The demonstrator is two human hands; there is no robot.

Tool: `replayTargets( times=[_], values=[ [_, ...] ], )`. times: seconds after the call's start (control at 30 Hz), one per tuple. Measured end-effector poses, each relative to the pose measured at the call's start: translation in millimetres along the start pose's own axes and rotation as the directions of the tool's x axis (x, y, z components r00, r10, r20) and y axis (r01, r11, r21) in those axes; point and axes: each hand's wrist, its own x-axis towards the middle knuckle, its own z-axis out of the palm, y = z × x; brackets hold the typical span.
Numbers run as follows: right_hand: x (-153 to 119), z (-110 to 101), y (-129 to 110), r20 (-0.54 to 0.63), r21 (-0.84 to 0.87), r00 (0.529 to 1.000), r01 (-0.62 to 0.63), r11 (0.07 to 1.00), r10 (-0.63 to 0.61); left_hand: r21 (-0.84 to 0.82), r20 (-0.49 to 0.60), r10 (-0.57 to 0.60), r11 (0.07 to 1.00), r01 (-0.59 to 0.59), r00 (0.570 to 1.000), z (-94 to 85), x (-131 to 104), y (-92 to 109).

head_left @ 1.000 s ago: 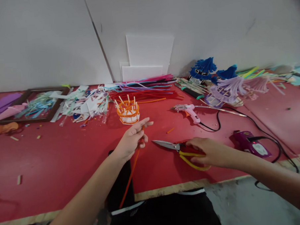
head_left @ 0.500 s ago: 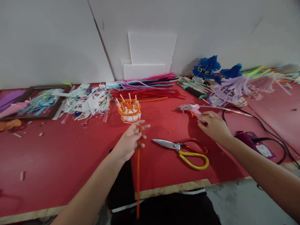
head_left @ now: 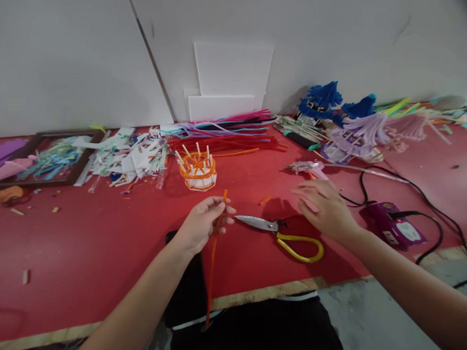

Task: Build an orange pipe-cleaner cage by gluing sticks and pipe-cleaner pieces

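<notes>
Where the right hand (head_left: pixel 323 207) passes in front of the pink glue gun (head_left: pixel 310 165), towards three o'clock, much of the grip is hidden from me; whether the two touch, I cannot tell. Scissors (head_left: pixel 272 225), towards five o'clock: yellow handle plain, its fellow hard to make out against the red table (head_left: pixel 86 264). Flat black object (head_left: pixel 190 285), seven o'clock: partly behind the left forearm (head_left: pixel 142 297), too dark for me to identify. Right forearm (head_left: pixel 412 280): cut off by the frame near four o'clock; the left, at the lower edge.

Left hand (head_left: pixel 206 222), seven o'clock: thumb pinching an orange strip (head_left: pixel 212 263) against the fingers, other fingertips loosely parted. Strip: short end above the thumb, long end hanging towards half past six, past the table edge. Right hand: back uppermost, fingers spread, slightly blurred, nothing seen in its grasp. Orange-and-white frame (head_left: pixel 199 174), nine o'clock: pale sticks upright, just beyond the left hand, apart from it.
</notes>
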Motion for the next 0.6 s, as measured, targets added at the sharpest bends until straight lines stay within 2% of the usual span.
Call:
replayTargets(
  times=[0.13, 0.3, 0.37, 0.47, 0.53, 0.6],
  values=[
    [19.2, 6.3, -31.0, 0.171, 0.146, 0.978, 0.098, 0.984, -0.122, 0.037, 0.03, 0.011, 0.999, -0.012, 0.999, 3.0, 1.1, -0.5],
    [53.6, 20.2, -40.5, 0.345, 0.283, 0.926, 0.053, 0.958, -0.153, 0.084, 0.058, 0.021, 0.996, -0.026, 0.998, 5.2, 15.7, 3.6],
    [64.1, 26.3, -44.0, 0.357, 0.334, 0.927, -0.011, 0.943, -0.115, 0.092, 0.071, 0.052, 0.994, -0.059, 0.996, 6.1, 23.8, 4.2],
    [71.0, 34.3, -56.8, 0.282, 0.423, 0.959, -0.149, 0.894, 0.026, 0.092, 0.084, 0.143, 0.984, -0.15, 0.986, 6.1, 32.7, 0.7],
    [69.5, 38.2, -68.4, 0.228, 0.509, 0.963, -0.243, 0.826, 0.143, 0.101, 0.093, 0.19, 0.975, -0.199, 0.977, 4.9, 34.6, -3.8],
    [65.1, 40.9, -79.1, 0.227, 0.607, 0.951, -0.308, 0.733, 0.212, 0.13, 0.11, 0.208, 0.966, -0.222, 0.972, 3.4, 33.5, -8.2]
  ],
)
